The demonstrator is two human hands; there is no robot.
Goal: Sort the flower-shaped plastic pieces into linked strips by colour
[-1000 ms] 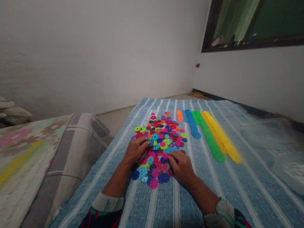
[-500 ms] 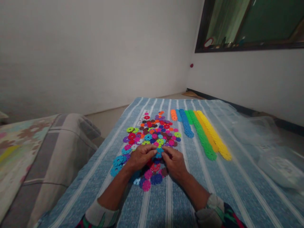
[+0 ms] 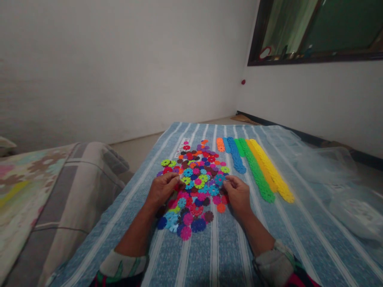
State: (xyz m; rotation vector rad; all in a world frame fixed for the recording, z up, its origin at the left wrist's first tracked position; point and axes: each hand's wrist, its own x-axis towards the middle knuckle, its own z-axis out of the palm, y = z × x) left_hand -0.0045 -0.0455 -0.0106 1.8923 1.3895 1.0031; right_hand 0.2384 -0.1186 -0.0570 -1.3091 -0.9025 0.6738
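A loose pile of small flower-shaped plastic discs [image 3: 196, 183] in many colours lies on a blue striped cloth [image 3: 227, 247]. My left hand [image 3: 163, 188] rests at the pile's left edge, fingers curled over the discs. My right hand [image 3: 237, 193] sits at the pile's right edge, fingers bent and pinching a blue disc [image 3: 219, 179]. To the right, discs are sorted in rows by colour: an orange row [image 3: 220, 144], a blue row [image 3: 236, 157], a green row [image 3: 255, 171] and a yellow row [image 3: 272, 171].
A folded grey and patterned blanket [image 3: 60, 199] lies to the left. Clear plastic bags [image 3: 338, 191] sit on the cloth at the right. White walls stand behind, with a dark-framed window [image 3: 317, 32] at the upper right. A small white label [image 3: 182, 148] lies beyond the pile.
My hands, together at the pile's middle half a second ago, have parted: the left to the left edge, the right to the right edge with a blue disc. Some discs have shifted.
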